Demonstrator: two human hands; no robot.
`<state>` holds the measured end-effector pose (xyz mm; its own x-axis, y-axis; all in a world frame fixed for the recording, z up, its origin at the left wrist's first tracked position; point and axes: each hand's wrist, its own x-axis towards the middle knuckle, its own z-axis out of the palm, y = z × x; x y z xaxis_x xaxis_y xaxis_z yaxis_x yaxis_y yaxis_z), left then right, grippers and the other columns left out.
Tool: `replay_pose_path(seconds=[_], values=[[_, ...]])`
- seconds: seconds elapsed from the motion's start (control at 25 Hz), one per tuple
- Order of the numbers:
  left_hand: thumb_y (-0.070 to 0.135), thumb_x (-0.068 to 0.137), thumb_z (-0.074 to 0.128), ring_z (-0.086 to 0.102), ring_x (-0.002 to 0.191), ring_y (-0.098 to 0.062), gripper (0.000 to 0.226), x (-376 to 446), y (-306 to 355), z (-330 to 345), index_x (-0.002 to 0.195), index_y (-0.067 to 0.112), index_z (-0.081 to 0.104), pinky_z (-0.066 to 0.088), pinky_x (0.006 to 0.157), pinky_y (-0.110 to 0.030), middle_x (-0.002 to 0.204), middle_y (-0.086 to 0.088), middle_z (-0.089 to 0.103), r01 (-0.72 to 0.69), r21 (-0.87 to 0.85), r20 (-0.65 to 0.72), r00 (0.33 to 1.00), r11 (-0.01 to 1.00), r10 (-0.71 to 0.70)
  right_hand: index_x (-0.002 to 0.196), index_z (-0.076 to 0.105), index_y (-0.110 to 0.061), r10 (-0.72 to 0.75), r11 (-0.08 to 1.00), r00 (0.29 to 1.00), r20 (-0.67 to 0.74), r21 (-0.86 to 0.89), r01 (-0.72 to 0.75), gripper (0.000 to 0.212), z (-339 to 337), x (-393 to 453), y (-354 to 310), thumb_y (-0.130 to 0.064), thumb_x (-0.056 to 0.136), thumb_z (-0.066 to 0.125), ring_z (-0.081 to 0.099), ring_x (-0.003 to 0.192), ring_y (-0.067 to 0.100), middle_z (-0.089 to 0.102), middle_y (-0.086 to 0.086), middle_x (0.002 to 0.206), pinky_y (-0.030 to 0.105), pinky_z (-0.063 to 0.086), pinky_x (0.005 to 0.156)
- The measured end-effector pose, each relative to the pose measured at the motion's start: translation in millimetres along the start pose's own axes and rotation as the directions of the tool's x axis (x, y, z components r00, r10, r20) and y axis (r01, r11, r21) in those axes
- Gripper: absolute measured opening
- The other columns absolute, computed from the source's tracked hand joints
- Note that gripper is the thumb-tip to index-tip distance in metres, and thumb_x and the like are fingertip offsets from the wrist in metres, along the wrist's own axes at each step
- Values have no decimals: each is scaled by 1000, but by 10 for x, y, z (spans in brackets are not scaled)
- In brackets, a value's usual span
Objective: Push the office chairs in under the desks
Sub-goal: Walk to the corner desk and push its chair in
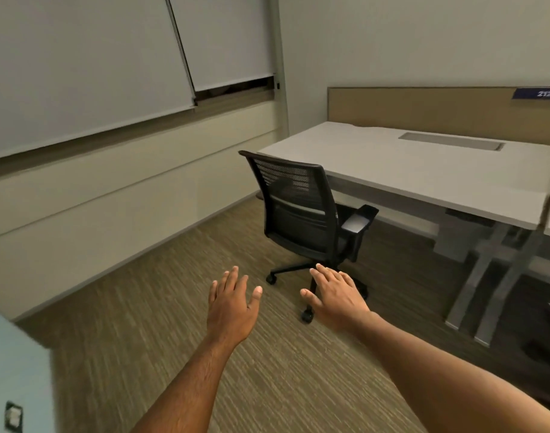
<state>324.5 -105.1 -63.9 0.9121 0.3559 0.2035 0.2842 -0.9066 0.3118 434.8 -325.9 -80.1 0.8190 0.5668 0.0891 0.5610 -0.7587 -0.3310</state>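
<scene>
A black mesh-back office chair on castors stands on the carpet at the left end of a white desk, its back toward me and its seat partly out from under the desktop. Both my arms reach forward, palms down, short of the chair. My left hand is open with fingers spread, left of the chair's base. My right hand is open too, overlapping the chair's near castors in view, and touches nothing.
A tan divider panel with a blue "212" label backs the desk. Grey desk legs stand at right. A wall with lowered window blinds runs along the left. A pale cabinet corner is at bottom left.
</scene>
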Motion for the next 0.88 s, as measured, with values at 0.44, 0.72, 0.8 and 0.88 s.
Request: replay_pose_path(seconds=[0.44, 0.72, 0.8, 0.88], values=[[52, 102, 34, 11, 153, -19, 61, 3077, -353, 508, 151, 16, 39, 2, 124, -40, 166, -5, 18, -78, 52, 38, 996, 996, 76, 157, 24, -21, 100, 994, 982, -160, 65, -90, 74, -119, 3002, 413, -62, 97, 36, 7, 152, 19, 11, 2, 167, 42, 7, 122], [51, 100, 40, 11, 153, -21, 64, 4780, -444, 653, 153, 16, 34, 1, 122, -41, 166, -6, 19, -121, 64, 20, 993, 991, 120, 153, 30, -21, 163, 973, 942, -293, -112, -203, 71, -562, 4427, 813, -61, 96, 40, 22, 149, 21, 28, 3, 162, 45, 11, 123], [52, 101, 38, 14, 152, -22, 65, 5263, -459, 669, 153, 14, 32, 6, 123, -43, 165, -8, 21, -153, 38, 14, 988, 987, 153, 148, 37, -22, 203, 959, 943, -262, -142, -246, 70, -603, 4620, 949, -66, 94, 38, 39, 140, 21, 47, 2, 151, 45, 24, 118], [53, 102, 34, 20, 151, -27, 65, 5857, -492, 649, 152, 12, 35, 13, 122, -47, 163, -11, 25, -185, 43, -7, 983, 982, 185, 139, 48, -22, 256, 936, 941, -223, -187, -299, 72, -629, 4789, 1057, -74, 92, 32, 54, 124, 22, 60, 1, 133, 43, 41, 103]])
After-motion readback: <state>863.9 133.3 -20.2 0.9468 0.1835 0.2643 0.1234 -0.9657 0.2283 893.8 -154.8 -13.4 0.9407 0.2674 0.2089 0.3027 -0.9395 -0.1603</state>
